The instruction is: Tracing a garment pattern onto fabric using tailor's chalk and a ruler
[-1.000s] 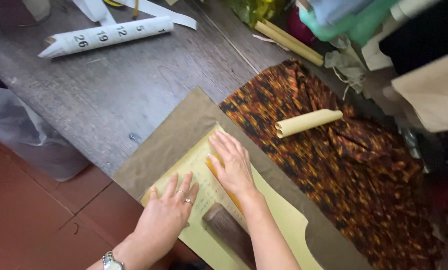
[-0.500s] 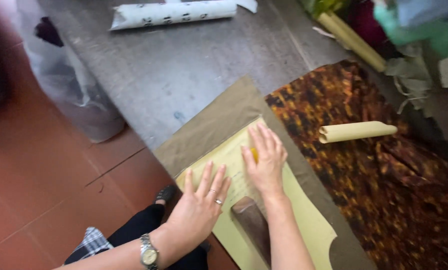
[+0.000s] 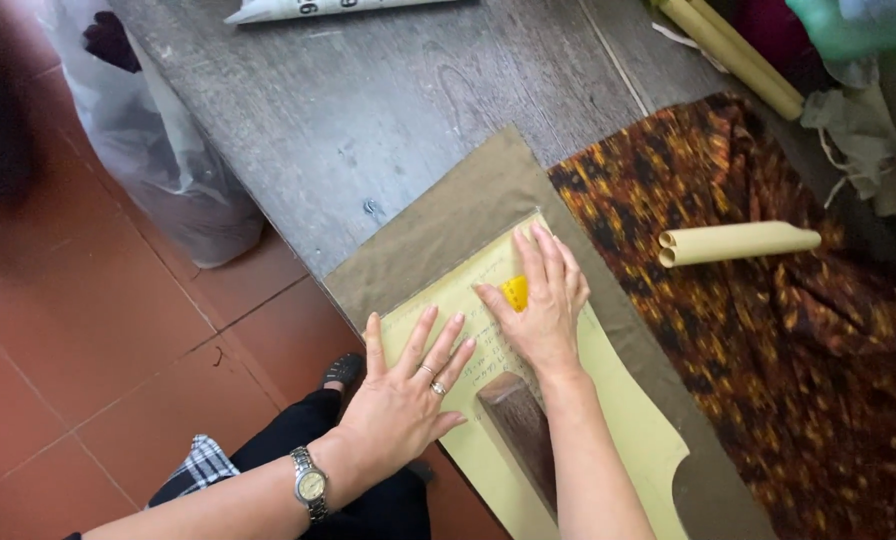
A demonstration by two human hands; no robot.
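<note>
A pale yellow paper pattern (image 3: 618, 420) lies on a piece of olive-brown cloth (image 3: 448, 225) at the near edge of a grey wooden table (image 3: 398, 90). My left hand (image 3: 408, 395), with a ring and a wristwatch, presses flat on the pattern's near corner, fingers spread. My right hand (image 3: 543, 305) lies flat on the pattern further in, with a small yellow piece of chalk (image 3: 515, 292) under its thumb and fingers. A dark wooden block (image 3: 516, 425) rests on the pattern between my forearms.
Orange and brown patterned fabric (image 3: 798, 380) covers the table's right side, with a rolled yellow paper (image 3: 738, 243) on it. Long paper rolls (image 3: 728, 50) and a white roll (image 3: 318, 8) lie at the back. A plastic bag (image 3: 158, 160) stands on the red tiled floor.
The view has swung down and left, showing more floor. My right hand has slid a little further up the pattern; my left hand stays pressed on it.
</note>
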